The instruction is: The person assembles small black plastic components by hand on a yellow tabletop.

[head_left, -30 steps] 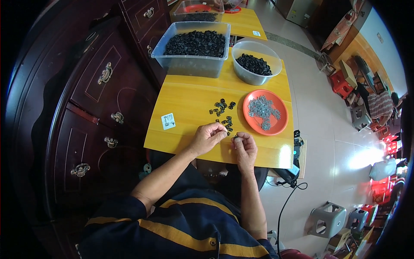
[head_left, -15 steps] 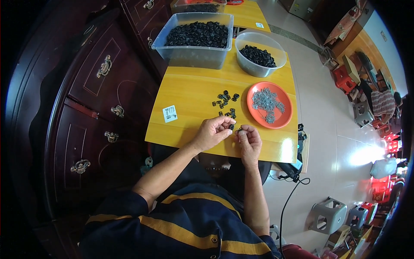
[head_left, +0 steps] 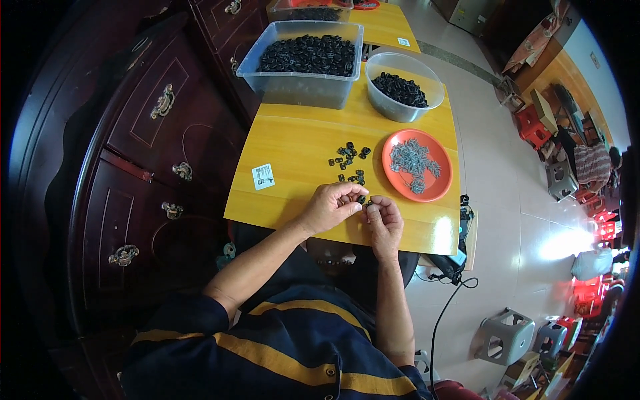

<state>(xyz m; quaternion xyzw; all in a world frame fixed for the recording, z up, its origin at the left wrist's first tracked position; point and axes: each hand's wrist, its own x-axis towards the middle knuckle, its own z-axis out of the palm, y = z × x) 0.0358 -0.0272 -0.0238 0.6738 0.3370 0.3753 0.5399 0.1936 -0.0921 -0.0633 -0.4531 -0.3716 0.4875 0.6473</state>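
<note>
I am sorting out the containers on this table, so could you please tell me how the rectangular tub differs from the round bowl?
The tub is rectangular, clear and larger; the bowl is round, translucent white and smaller. The tub sits at the table's far left corner, the bowl to its right, just beyond the orange plate. The tub holds more than the bowl. Both hold small black parts and stand untouched beyond both hands.

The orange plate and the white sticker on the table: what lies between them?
In the head view, a loose cluster of small black parts lies on the yellow table between the orange plate and the white sticker.
</note>
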